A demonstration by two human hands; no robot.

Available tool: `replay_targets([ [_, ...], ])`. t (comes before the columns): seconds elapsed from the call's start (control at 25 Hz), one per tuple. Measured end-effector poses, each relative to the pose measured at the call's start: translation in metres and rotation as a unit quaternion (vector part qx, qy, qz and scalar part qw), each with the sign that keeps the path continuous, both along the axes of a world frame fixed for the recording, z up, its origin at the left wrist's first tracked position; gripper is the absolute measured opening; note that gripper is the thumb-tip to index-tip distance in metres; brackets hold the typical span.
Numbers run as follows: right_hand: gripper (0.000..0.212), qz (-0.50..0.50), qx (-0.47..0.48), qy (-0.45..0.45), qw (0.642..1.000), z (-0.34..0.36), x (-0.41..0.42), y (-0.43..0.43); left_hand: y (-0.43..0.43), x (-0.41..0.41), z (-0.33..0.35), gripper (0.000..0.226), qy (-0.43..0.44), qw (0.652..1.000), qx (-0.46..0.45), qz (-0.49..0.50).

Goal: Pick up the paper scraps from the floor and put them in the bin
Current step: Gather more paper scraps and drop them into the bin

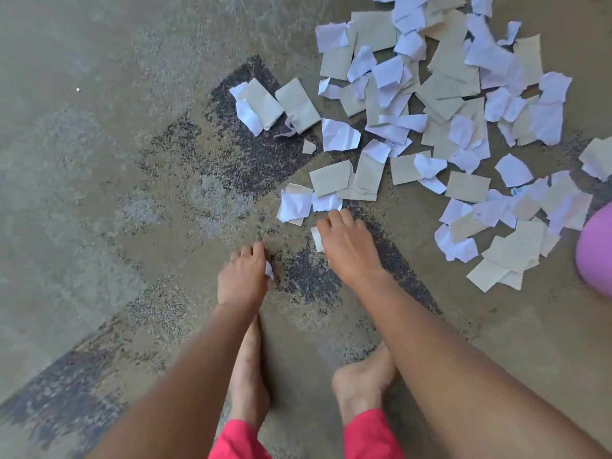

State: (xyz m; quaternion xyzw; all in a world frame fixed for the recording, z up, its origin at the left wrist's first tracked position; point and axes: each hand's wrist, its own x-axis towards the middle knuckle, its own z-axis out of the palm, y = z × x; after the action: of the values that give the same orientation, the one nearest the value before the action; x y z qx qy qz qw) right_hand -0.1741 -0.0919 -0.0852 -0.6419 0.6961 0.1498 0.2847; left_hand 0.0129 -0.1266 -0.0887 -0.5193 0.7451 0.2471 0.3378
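Nearest the camera, two bare feet [251, 372] stand on the floor [99, 160], with red trouser cuffs [371, 435] at the ankles. The floor is tan and worn, with dark speckled patches. Both forearms reach down and forward over the feet.

The left hand [243, 276] is low over the floor, its fingers [255, 251] curled shut around a small white scrap [270, 270] that pokes out at the thumb side. Just beyond and to the right, the right hand [347, 250] is also down at the floor, its fingers [334, 217] bent closed, pinching a pale scrap [317, 239] that shows at its left edge. Its fingertips touch or nearly touch a white piece [326, 203] lying at the near edge of the litter.

Beyond the hands the paper scraps [440, 104] spread across the floor toward the upper right, torn white and beige pieces overlapping one another in a loose heap. A small cluster [265, 107] lies a little apart on the left, over a dark patch.

At the right edge, beside the scraps, a rounded pink object [596, 250] is partly cut off; whether it is the bin cannot be told.
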Motion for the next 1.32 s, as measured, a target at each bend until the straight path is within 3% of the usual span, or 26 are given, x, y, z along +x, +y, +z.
replay_targets([
  [0.24, 0.044, -0.023, 0.003, 0.024, 0.999, -0.009, -0.006, -0.002, -0.013, -0.001, -0.006, 0.019, 0.053, 0.997, -0.001, 0.057],
  [0.4, 0.034, -0.098, 0.019, -0.051, 0.994, -0.007, -0.020, -0.014, -0.041, -0.024, 0.007, 0.019, 0.151, 0.981, -0.031, 0.114],
  [0.52, 0.032, -0.103, -0.017, -0.059, 0.993, -0.004, -0.040, -0.043, -0.071, -0.051, 0.002, 0.026, 0.165, 0.984, -0.061, 0.021],
  [0.68, 0.029, 0.004, -0.041, 0.005, 0.999, -0.009, -0.055, -0.086, -0.096, -0.083, -0.009, 0.032, 0.102, 0.989, -0.072, -0.079],
  [0.76, 0.037, 0.023, -0.038, 0.020, 0.999, -0.014, -0.052, -0.096, -0.100, -0.091, -0.015, 0.042, 0.066, 0.985, -0.085, -0.133],
  [0.92, 0.049, 0.014, -0.052, 0.015, 0.998, -0.021, -0.045, -0.099, -0.100, -0.093, -0.019, 0.066, 0.071, 0.983, -0.104, -0.135],
  [1.08, 0.037, -0.056, -0.057, -0.067, 0.995, -0.022, -0.058, -0.096, -0.096, -0.094, -0.020, 0.057, 0.077, 0.981, -0.097, -0.151],
  [1.16, 0.033, -0.202, -0.059, -0.157, 0.965, -0.014, -0.067, -0.095, -0.095, -0.093, -0.018, 0.043, 0.077, 0.984, -0.076, -0.141],
  [1.24, 0.027, -0.376, -0.084, -0.253, 0.887, -0.005, -0.080, -0.095, -0.097, -0.088, -0.016, 0.031, 0.087, 0.993, -0.046, -0.073],
  [1.32, 0.020, -0.480, -0.102, -0.325, 0.809, 0.008, -0.095, -0.095, -0.098, -0.080, -0.012, 0.029, 0.094, 0.995, -0.019, 0.003],
])
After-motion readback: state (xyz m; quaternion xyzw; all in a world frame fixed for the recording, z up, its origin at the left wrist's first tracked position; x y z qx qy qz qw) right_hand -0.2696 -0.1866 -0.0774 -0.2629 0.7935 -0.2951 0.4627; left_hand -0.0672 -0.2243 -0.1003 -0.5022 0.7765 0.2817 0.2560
